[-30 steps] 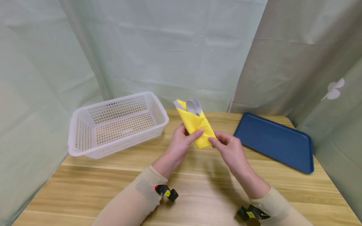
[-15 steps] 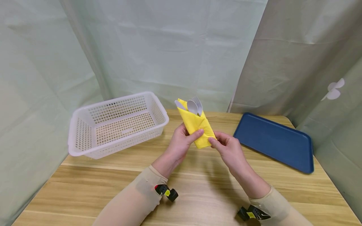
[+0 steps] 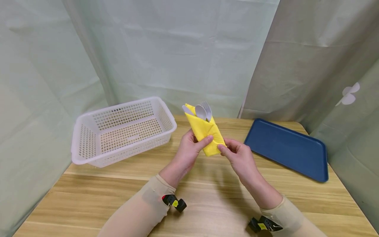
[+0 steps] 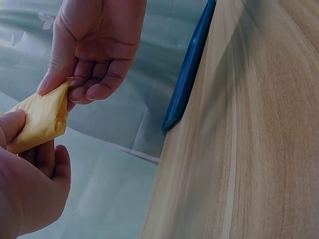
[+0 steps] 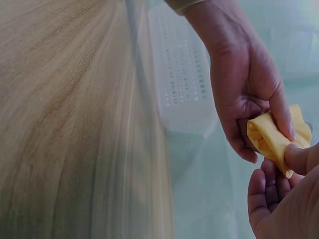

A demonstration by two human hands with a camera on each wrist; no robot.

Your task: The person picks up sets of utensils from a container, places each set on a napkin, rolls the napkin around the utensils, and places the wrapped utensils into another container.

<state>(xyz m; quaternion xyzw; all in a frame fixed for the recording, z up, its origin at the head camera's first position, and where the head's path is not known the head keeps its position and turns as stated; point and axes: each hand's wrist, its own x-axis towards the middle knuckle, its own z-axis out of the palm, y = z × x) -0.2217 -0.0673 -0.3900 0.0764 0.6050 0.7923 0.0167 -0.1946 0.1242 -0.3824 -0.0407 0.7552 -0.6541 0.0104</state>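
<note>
A folded yellow napkin is held up above the table, tilted with its top leaning left. From its upper end stick out a spoon, a fork and a third light-grey piece of cutlery; their lower parts are hidden inside. My left hand grips the napkin from the left, thumb across its front and fingers behind. With thumb and fingers my right hand pinches its lower right corner. In the left wrist view the napkin's folded lower end shows between both hands.
A white perforated plastic basket stands at the back left of the wooden table. At the right lies a blue tray. Pale curtains hang behind and along both sides.
Almost nothing differs. The napkin with its cutlery shifts very slightly right, then back left, both hands keeping their hold.
</note>
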